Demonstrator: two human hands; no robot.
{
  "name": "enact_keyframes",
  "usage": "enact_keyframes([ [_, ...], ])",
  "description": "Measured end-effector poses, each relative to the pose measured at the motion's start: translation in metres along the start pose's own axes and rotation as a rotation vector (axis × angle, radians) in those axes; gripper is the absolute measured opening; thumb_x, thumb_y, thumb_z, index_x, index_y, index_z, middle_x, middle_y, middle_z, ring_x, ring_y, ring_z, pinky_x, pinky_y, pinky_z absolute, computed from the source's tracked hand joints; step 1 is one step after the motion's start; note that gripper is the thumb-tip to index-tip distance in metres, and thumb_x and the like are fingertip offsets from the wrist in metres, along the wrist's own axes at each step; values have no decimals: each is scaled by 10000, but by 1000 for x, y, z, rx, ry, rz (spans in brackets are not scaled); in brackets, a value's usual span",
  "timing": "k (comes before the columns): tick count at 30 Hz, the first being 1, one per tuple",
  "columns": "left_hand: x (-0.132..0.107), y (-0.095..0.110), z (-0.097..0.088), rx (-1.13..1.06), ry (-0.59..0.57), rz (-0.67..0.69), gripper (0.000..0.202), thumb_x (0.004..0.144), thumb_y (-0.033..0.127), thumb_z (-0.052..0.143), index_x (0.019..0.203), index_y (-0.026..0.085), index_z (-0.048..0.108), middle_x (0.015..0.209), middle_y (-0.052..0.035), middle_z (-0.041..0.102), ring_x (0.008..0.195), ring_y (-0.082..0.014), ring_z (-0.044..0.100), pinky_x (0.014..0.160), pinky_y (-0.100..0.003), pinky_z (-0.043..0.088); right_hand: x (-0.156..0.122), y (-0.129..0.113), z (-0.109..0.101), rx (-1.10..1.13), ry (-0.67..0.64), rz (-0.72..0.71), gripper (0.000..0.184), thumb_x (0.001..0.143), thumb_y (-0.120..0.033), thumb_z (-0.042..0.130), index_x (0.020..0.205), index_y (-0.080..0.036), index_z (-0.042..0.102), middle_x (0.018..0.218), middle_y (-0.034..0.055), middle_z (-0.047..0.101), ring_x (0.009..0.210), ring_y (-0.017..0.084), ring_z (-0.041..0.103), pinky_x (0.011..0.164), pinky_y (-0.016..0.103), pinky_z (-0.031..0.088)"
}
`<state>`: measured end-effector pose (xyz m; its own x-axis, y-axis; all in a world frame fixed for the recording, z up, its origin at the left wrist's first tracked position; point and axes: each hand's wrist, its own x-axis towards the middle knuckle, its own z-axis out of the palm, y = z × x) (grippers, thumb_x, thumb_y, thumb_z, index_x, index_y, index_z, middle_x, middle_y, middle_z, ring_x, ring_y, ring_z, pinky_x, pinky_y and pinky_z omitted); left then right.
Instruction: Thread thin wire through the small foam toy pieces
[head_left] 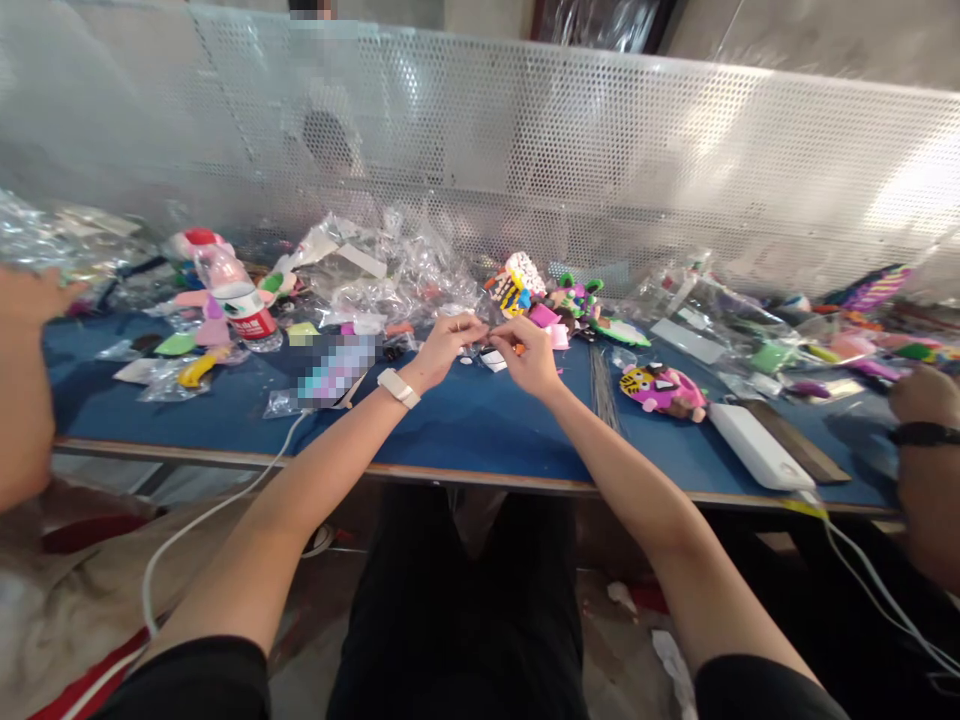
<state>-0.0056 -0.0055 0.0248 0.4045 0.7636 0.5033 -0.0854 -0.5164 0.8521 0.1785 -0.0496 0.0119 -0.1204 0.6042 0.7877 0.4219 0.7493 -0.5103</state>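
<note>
Both my hands meet above the middle of the blue table. My left hand, with a white watch on its wrist and a ring on a finger, has its fingers pinched together. My right hand is pinched too, fingertip to fingertip with the left. Between them is a very small piece, too small to name. Just beyond the fingers lie small white and black bits and a pile of colourful foam toys.
A pink and yellow foam figure, a white power bank with a cable, a plastic bottle, crumpled clear bags and foam pieces cover the table. A perforated metal screen stands behind. Other people's arms are at far left and far right.
</note>
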Motion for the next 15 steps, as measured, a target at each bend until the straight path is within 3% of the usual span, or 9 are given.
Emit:
enact_keyframes([
  [4, 4, -11, -2, -122, -55, -108, 462, 847, 606, 809, 687, 200, 656, 683, -37, 625, 604, -148, 545, 576, -323, 454, -1, -1, 4, 19, 14, -5, 161, 991, -325, 641, 870, -241, 705, 816, 27, 639, 750, 185, 566, 691, 347, 462],
  [7, 3, -7, -3, 17, 13, -1, 480, 862, 647, 798, 732, 198, 693, 736, -44, 674, 661, -155, 601, 624, -319, 492, -2, 3, 8, 76, 73, 97, 201, 979, -400, 665, 874, -230, 686, 805, 19, 621, 683, 157, 532, 617, 317, 431],
  [11, -3, 4, -4, 235, 130, 199, 464, 865, 664, 803, 968, 212, 778, 917, -64, 754, 818, -173, 678, 745, -311, 538, -1, 11, 10, 208, 73, 225, 293, 934, -506, 715, 857, -231, 650, 740, -12, 573, 570, 117, 455, 521, 292, 371],
  [15, -7, 11, -4, 270, 156, 268, 433, 935, 628, 753, 1081, 221, 770, 915, -61, 753, 817, -169, 679, 769, -316, 545, -1, 14, 11, 252, 74, 272, 305, 922, -494, 727, 807, -235, 615, 710, -19, 548, 555, 108, 444, 511, 289, 371],
])
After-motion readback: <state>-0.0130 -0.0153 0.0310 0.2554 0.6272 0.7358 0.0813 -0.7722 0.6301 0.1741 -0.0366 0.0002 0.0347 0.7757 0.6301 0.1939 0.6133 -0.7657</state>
